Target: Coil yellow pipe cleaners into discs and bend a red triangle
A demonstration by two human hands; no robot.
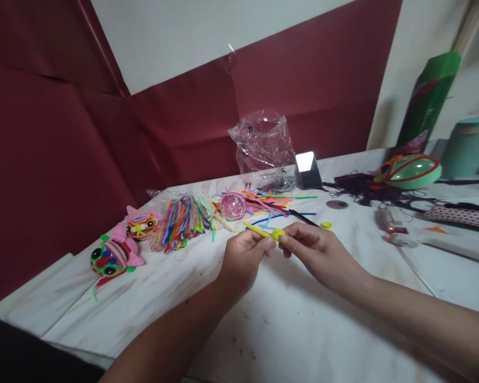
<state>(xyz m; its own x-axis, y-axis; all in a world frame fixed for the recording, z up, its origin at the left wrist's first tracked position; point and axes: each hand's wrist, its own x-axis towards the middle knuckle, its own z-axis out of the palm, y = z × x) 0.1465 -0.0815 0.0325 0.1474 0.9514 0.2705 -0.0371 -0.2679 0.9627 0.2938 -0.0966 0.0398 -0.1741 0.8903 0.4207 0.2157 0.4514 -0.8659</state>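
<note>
My left hand [244,254] and my right hand [309,247] meet above the middle of the white table [303,330]. Both pinch a yellow-green pipe cleaner [269,233]. Its right end is wound into a small flat coil between my right fingertips, and its straight tail runs left past my left thumb. A second small yellow coil [326,225] lies on the table just beyond my right hand. Behind the hands sits a pile of colourful pipe cleaner pieces [267,205] with a clear pink ball [233,206] in it.
A bag of coloured strips [182,218] and two striped pipe-cleaner ball figures [112,256] [142,224] lie at the left. A glue gun [395,230], a green ball figure [411,171], dark threads, a small mirror [307,169] and a crumpled plastic bag [263,141] stand right and behind.
</note>
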